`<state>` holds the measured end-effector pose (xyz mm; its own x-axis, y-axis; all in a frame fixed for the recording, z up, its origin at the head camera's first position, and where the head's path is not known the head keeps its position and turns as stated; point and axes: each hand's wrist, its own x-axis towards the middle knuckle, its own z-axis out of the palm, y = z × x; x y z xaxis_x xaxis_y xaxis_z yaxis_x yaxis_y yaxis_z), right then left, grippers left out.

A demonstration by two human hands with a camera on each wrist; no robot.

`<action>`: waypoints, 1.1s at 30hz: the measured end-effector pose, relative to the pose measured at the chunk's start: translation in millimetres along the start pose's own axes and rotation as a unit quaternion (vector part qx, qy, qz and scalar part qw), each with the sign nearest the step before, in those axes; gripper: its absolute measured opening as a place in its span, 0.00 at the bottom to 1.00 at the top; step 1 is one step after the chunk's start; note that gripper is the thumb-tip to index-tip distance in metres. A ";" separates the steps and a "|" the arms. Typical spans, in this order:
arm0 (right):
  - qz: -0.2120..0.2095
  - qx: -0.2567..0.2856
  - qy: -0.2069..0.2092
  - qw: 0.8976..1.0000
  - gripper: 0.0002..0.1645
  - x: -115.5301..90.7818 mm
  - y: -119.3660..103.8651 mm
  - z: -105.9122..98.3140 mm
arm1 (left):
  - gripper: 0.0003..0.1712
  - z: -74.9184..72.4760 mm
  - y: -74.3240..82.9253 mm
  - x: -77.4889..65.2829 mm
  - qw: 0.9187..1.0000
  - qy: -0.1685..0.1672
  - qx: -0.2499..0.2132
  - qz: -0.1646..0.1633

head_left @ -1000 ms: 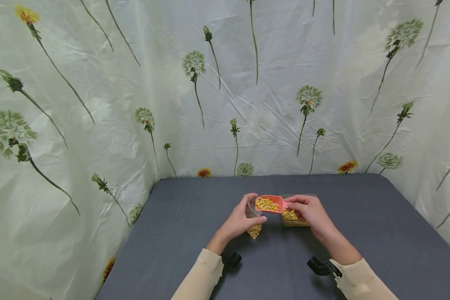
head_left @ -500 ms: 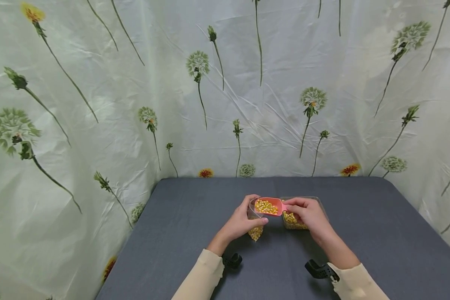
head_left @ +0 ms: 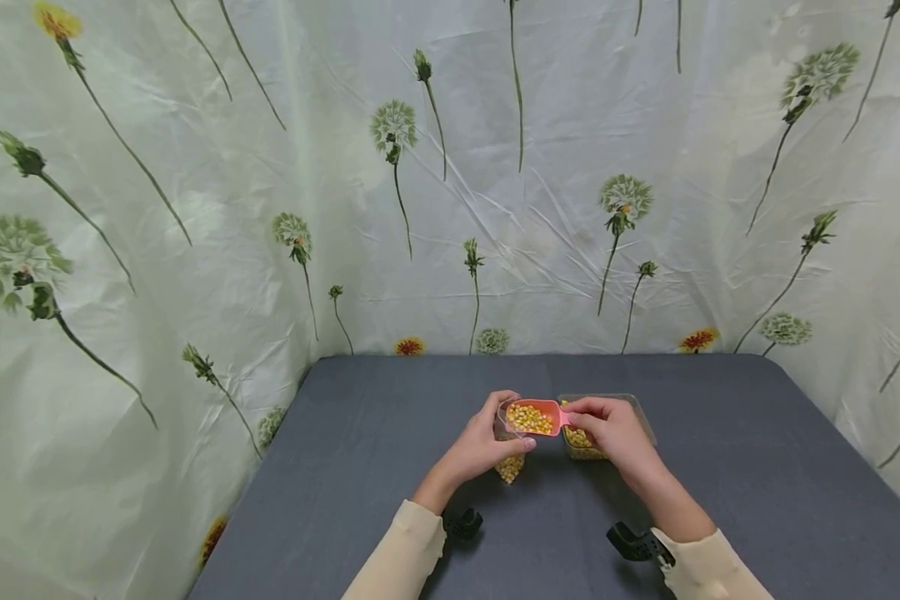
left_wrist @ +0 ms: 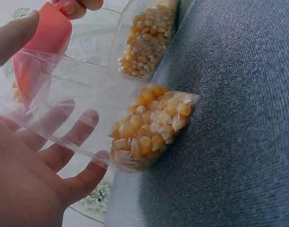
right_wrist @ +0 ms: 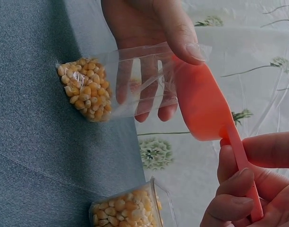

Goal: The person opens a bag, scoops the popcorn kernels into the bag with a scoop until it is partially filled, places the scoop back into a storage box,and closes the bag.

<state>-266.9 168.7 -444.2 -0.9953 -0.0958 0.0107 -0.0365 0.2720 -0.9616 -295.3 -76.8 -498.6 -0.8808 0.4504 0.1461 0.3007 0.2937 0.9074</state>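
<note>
My left hand (head_left: 474, 452) holds a clear plastic bag (left_wrist: 88, 85) near its mouth, fingers behind it and thumb in front. Yellow corn kernels (right_wrist: 85, 90) fill the bottom of the bag, which hangs down close to the table surface. By its handle, my right hand (head_left: 617, 432) grips a coral-pink scoop (right_wrist: 201, 101) loaded with kernels. The front lip of the scoop (head_left: 546, 408) lies inside the bag's mouth, under the left thumb. In the head view the left hand hides part of the bag.
Behind the right hand, a clear rectangular container (head_left: 640, 408) of corn kernels stands on the dark grey table (head_left: 390, 417). A pale curtain (head_left: 450, 208) printed with dandelions hangs behind the table's far edge.
The scoop has moved slightly left and down, farther into the bag's mouth, with the right hand following. The left hand keeps its hold on the bag.
</note>
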 end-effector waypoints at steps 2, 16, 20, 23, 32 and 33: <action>-0.009 -0.004 0.001 1.000 0.12 -0.4 -1.6 -0.7 | 0.44 0.5 0.2 1.2 1.000 -0.001 -0.003 0.001; -0.068 -0.076 0.034 0.994 0.08 -3.9 -7.6 7.1 | 0.43 3.0 6.0 1.5 1.000 -0.008 -0.013 -0.008; -0.081 -0.092 0.040 0.992 0.08 -5.3 -6.1 9.3 | 0.42 6.1 5.0 0.5 1.000 -0.011 -0.024 -0.009; -0.085 -0.103 0.044 0.990 0.08 -6.3 -5.9 10.4 | 0.42 6.7 4.5 -0.8 0.999 -0.012 -0.028 -0.012; -0.092 -0.112 0.045 0.988 0.07 -6.9 -9.1 11.0 | 0.42 5.2 4.4 -1.0 1.000 -0.011 -0.027 -0.004; -0.094 -0.113 0.046 0.988 0.07 -6.8 -9.6 11.0 | 0.42 5.3 4.2 -0.4 1.000 -0.009 -0.025 -0.003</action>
<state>-258.8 156.2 -438.1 -0.9728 -0.0808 0.2170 -0.2293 0.4657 -0.8547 -291.8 -71.3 -496.9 -0.8756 0.4644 0.1327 0.2754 0.2544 0.9271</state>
